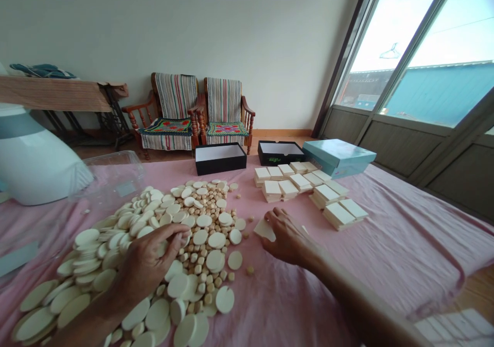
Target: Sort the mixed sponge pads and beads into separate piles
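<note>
Both hands work low over a pink cloth [389, 249], as I watch remotely through the head camera. The left hand [148, 267] is half-closed, its fingers [173, 235] curled down onto a wide heap of cream discs [216, 240]; from here I cannot tell whether it grips one. The right hand [283, 236] is partly open with its fingers spread, touching a flat cream piece [264, 229] with angled edges at its thumb side, though I cannot tell whether that piece is held. The heap runs from large discs at lower left to smaller discs mixed with small buff pellets [198, 269] nearer the right hand. Beyond that hand, stacks of rectangular cream blocks [334, 215] stand on the cloth, below a teal box [337, 156] and two open black boxes [219, 159]. A clear plastic tub [111, 174] sits at the cloth's far left edge, beside a white appliance [34, 159]. Against the wall are two wooden armchairs [175, 113] with striped covers and floral seat pads, and a treadle table [65, 94] with folded cloth on top. A large window [417, 48] fills the right side of the room, with a coat hanger [389, 52] showing against the glass.
</note>
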A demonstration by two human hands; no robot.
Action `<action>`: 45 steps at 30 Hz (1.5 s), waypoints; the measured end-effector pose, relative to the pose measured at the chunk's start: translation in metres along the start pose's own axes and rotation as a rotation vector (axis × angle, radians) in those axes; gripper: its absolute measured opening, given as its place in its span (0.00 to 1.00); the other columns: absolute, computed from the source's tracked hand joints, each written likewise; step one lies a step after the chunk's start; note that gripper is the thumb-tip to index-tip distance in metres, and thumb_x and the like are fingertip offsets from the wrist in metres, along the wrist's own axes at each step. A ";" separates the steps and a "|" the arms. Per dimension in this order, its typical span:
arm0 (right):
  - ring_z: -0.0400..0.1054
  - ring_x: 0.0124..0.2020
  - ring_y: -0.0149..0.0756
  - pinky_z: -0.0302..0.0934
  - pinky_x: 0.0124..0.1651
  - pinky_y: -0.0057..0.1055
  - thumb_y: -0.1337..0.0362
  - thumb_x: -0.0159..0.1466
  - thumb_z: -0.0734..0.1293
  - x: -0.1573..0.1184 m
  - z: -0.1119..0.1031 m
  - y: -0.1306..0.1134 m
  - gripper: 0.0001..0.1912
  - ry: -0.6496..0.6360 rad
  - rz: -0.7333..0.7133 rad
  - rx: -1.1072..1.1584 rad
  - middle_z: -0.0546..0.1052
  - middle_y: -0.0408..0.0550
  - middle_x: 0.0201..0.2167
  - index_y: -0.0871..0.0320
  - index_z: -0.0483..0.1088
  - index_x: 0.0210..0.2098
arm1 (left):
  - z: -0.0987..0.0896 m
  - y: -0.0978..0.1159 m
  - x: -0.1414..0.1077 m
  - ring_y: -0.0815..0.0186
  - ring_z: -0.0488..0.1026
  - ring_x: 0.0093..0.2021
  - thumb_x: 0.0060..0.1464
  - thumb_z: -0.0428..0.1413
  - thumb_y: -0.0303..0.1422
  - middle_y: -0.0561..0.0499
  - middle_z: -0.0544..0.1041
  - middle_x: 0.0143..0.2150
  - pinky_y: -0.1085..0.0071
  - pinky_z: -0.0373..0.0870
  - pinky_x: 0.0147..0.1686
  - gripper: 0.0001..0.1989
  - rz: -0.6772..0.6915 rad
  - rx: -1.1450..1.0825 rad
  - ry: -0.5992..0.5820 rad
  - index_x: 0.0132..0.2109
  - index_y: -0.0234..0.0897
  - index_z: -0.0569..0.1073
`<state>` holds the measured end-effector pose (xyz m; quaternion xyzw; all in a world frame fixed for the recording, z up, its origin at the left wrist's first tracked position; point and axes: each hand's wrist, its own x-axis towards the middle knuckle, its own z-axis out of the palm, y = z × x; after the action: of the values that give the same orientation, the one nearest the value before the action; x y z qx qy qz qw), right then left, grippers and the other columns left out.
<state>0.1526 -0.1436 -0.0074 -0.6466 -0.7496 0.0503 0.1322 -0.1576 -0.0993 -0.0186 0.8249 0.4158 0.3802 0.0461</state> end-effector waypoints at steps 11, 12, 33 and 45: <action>0.64 0.44 0.42 0.58 0.44 0.33 0.59 0.57 0.65 0.024 -0.027 0.033 0.14 0.327 0.220 0.080 0.70 0.54 0.40 0.60 0.67 0.41 | -0.007 0.000 0.006 0.69 0.80 0.31 0.61 0.49 0.42 0.57 0.82 0.31 0.83 0.74 0.30 0.12 0.105 0.105 0.039 0.40 0.43 0.75; 0.64 0.45 0.43 0.58 0.45 0.34 0.59 0.58 0.65 0.029 -0.033 0.038 0.16 0.348 0.252 0.043 0.70 0.55 0.41 0.61 0.67 0.42 | -0.007 0.000 0.007 0.70 0.80 0.30 0.61 0.48 0.42 0.58 0.82 0.31 0.83 0.74 0.29 0.13 0.110 0.105 0.043 0.40 0.44 0.75; 0.68 0.44 0.39 0.61 0.46 0.32 0.61 0.58 0.69 0.001 -0.060 0.062 0.18 -0.193 -0.070 0.178 0.74 0.52 0.43 0.59 0.70 0.46 | -0.006 -0.002 0.006 0.69 0.80 0.30 0.61 0.48 0.42 0.56 0.82 0.31 0.82 0.74 0.30 0.13 0.124 0.125 0.031 0.41 0.43 0.75; 0.66 0.48 0.42 0.60 0.50 0.36 0.70 0.53 0.68 -0.041 -0.030 0.069 0.21 -0.108 -0.042 0.179 0.71 0.52 0.45 0.58 0.68 0.47 | -0.006 -0.002 0.005 0.67 0.80 0.32 0.61 0.49 0.42 0.55 0.82 0.32 0.80 0.75 0.31 0.13 0.103 0.138 0.031 0.41 0.44 0.75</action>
<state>0.2314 -0.1758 -0.0007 -0.6127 -0.7615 0.1490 0.1497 -0.1613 -0.0960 -0.0120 0.8405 0.3984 0.3654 -0.0369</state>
